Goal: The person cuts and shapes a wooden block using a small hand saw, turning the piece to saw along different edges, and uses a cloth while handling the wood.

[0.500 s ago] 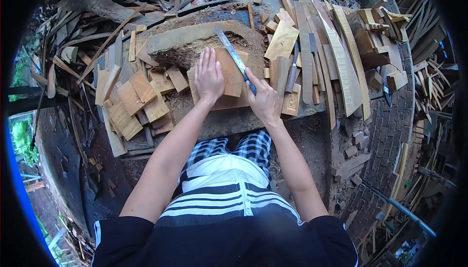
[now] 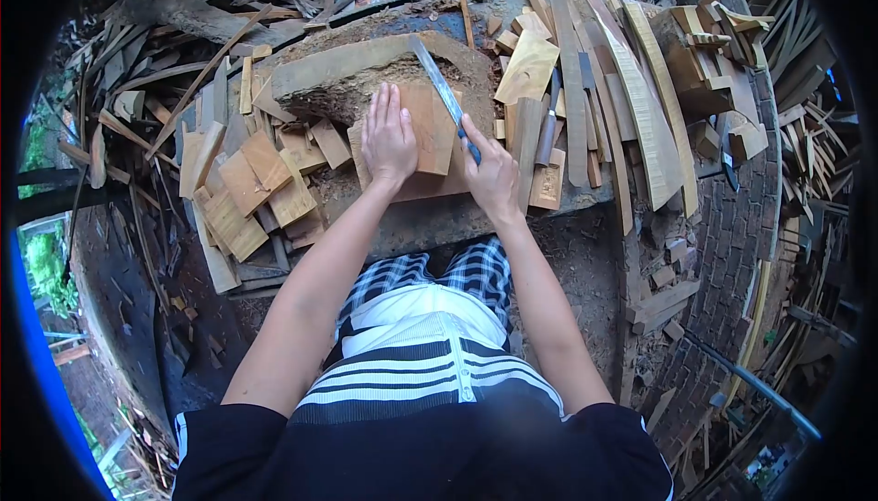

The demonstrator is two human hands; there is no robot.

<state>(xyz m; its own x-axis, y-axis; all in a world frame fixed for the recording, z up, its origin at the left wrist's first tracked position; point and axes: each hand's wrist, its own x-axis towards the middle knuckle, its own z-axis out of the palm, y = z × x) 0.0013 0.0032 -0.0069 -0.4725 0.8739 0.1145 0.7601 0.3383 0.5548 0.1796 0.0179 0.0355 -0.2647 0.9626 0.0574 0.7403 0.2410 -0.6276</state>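
My right hand (image 2: 494,175) is closed round the dark blue handle of a long flat-bladed tool (image 2: 437,79), whose pale metal blade points up and to the left. The blade lies at the right part of a brown wooden block (image 2: 433,126). My left hand (image 2: 390,138) rests flat on the left side of that block, fingers stretched out and pointing away from me. Beneath the block is a wider wooden board (image 2: 430,188), partly hidden. Behind them lies a thick, rough-edged slab (image 2: 343,67).
Cut wooden pieces (image 2: 247,192) are heaped to the left. Long curved strips (image 2: 640,90) and a dark-handled tool (image 2: 547,140) lie to the right. A stack of blocks (image 2: 700,71) stands farther right. Scrap wood (image 2: 183,21) is piled behind.
My right hand and the blade have shifted very slightly. My left hand has moved a little to the left on the block. The view has also shifted slightly.
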